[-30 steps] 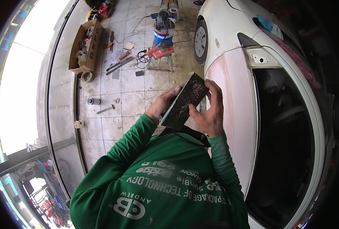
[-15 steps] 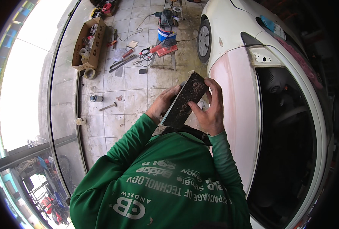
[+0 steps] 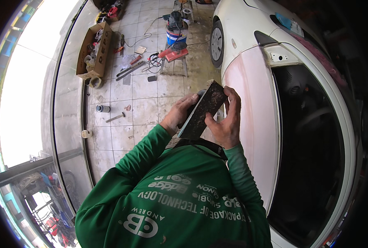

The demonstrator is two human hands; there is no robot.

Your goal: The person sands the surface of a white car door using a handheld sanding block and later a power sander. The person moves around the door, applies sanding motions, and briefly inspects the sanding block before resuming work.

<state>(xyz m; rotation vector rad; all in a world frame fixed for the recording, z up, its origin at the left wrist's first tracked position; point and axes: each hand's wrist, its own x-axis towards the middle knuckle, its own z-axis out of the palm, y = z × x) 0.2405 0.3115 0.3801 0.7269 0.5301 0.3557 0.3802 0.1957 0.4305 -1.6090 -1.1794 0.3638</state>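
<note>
Both hands hold a long rectangular sanding block [image 3: 201, 113] in front of my belly. Its dark, scuffed face with pale worn specks is turned up toward me, and it leans with its top to the right. My left hand [image 3: 180, 110] is closed on its left side, fingers partly hidden behind it. My right hand [image 3: 227, 129] grips the right edge, with fingertips at the upper corner and the thumb on the dark face. To the right stands a white car; its front door [image 3: 252, 120] has a dull pinkish, sanded-looking surface.
Ahead, a red power tool [image 3: 176, 53] lies on a small stool beside a blue-and-white bucket [image 3: 176, 37] topped by another tool. Cords trail over the tiles. At left are a cardboard box [image 3: 97, 62], a tape roll [image 3: 95, 82], a can [image 3: 103, 108] and a hammer [image 3: 115, 117].
The sanding block has tilted slightly more upright, and my right thumb and fingers have shifted a little on it. My view has turned slightly, so the car and floor items sit further left.
</note>
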